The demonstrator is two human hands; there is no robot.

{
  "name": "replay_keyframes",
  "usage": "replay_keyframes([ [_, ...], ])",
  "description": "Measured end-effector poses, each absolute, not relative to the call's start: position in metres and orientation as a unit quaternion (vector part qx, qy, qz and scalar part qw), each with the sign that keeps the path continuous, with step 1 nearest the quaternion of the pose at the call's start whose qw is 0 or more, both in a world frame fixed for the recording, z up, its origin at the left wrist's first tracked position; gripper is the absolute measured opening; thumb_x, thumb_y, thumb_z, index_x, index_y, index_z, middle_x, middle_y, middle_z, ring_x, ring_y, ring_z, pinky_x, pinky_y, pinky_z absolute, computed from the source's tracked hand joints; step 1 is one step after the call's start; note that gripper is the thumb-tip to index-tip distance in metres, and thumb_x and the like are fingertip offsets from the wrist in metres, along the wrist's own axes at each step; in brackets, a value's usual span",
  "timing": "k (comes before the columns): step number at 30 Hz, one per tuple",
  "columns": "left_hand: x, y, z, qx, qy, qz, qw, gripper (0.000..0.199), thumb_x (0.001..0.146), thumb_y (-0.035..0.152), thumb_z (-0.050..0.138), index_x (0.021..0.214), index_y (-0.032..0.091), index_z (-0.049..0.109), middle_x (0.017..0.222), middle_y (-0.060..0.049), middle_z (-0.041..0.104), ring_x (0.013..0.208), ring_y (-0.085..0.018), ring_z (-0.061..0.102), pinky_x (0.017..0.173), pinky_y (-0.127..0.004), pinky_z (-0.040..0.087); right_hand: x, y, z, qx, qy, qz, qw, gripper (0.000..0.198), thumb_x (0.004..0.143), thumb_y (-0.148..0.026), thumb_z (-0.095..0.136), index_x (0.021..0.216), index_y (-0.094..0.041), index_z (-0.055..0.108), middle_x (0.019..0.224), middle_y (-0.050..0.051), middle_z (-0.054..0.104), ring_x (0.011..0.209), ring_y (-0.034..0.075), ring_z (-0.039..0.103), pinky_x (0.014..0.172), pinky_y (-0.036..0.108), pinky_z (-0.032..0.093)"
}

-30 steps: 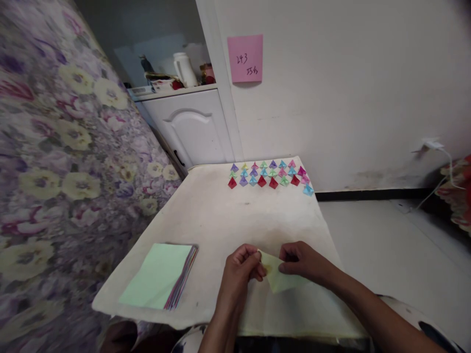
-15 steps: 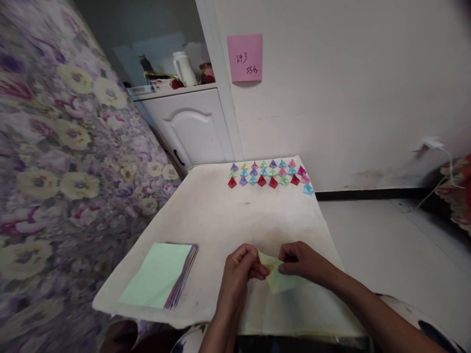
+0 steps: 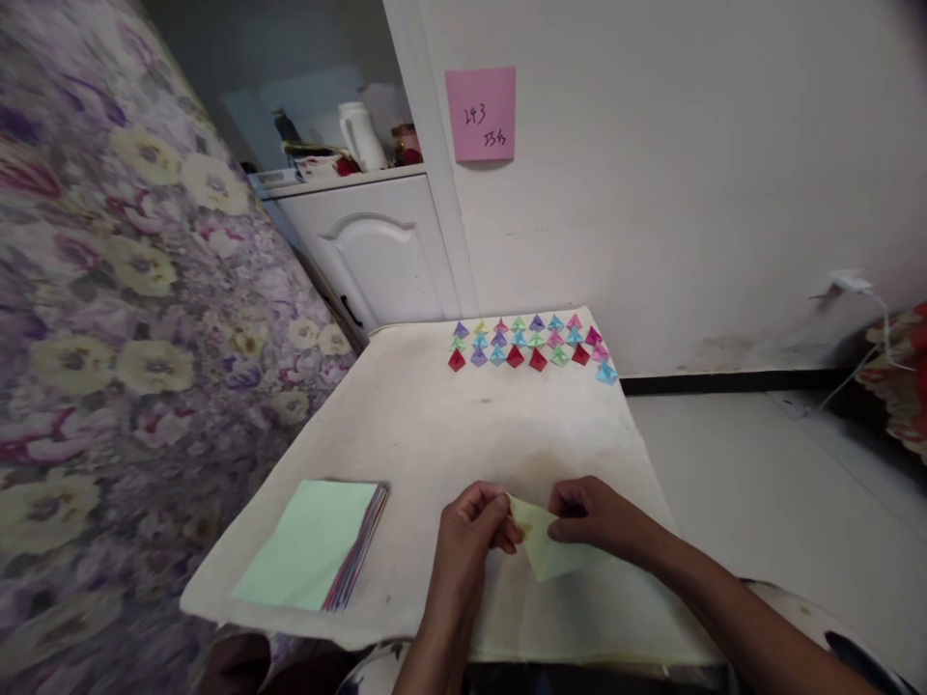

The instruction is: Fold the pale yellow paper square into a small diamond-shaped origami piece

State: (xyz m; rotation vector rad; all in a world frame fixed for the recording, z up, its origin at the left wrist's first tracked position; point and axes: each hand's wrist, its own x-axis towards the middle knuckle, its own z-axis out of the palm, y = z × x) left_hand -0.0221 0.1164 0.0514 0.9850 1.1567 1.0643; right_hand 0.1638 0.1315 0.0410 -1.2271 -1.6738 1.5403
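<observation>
A pale yellow-green sheet of paper [image 3: 554,552] is held between my two hands, just above the front right part of the table. My left hand [image 3: 474,521] pinches its upper left corner between thumb and fingers. On the other side my right hand [image 3: 598,518] grips the paper's upper edge, thumb in front. The sheet looks partly folded, but the creases are hard to make out. To the left lies a stack of coloured paper [image 3: 311,545] with a light green sheet on top.
Several small folded paper pieces [image 3: 537,358] stand in rows at the back of the cream-covered table [image 3: 427,434]. Behind are a white cabinet [image 3: 383,256] and a wall with a pink note [image 3: 482,114]. A floral curtain [image 3: 145,367] hangs along the left.
The fingers of my left hand have shifted slightly back from the paper, showing a little more of it. Otherwise both hands stay almost still.
</observation>
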Motion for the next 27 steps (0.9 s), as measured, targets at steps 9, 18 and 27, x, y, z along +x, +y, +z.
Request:
replay_keyframes([
  [9, -0.0251, 0.1193, 0.0533, 0.477, 0.52, 0.446, 0.55, 0.015, 0.075, 0.029, 0.059, 0.071, 0.015, 0.056, 0.056, 0.003, 0.058, 0.042, -0.008, 0.052, 0.041, -0.018, 0.04, 0.1638, 0.1306, 0.0414, -0.455, -0.613, 0.591, 0.26, 0.009, 0.064, -0.016, 0.06, 0.062, -0.015, 0.052, 0.054, -0.006, 0.046, 0.051, 0.008, 0.039, 0.047, 0.019, 0.028],
  [18, -0.0268, 0.1201, 0.0572, 0.494, 0.535, 0.46, 0.508, 0.017, 0.08, 0.032, 0.054, 0.074, 0.016, 0.056, 0.062, 0.003, 0.057, 0.044, -0.007, 0.051, 0.042, -0.018, 0.038, 0.1634, 0.1316, 0.0413, -0.453, -0.605, 0.603, 0.257, 0.009, 0.063, -0.017, 0.061, 0.062, -0.015, 0.053, 0.054, -0.006, 0.046, 0.051, 0.008, 0.04, 0.047, 0.019, 0.027],
  [27, -0.0281, 0.1184, 0.0556, 0.491, 0.521, 0.426, 0.553, 0.021, 0.074, 0.036, 0.062, 0.075, 0.015, 0.06, 0.054, 0.002, 0.059, 0.049, -0.011, 0.053, 0.046, -0.02, 0.04, 0.1636, 0.131, 0.0402, -0.448, -0.605, 0.602, 0.266, 0.01, 0.064, -0.019, 0.061, 0.062, -0.016, 0.052, 0.055, -0.005, 0.046, 0.052, 0.008, 0.04, 0.048, 0.019, 0.029],
])
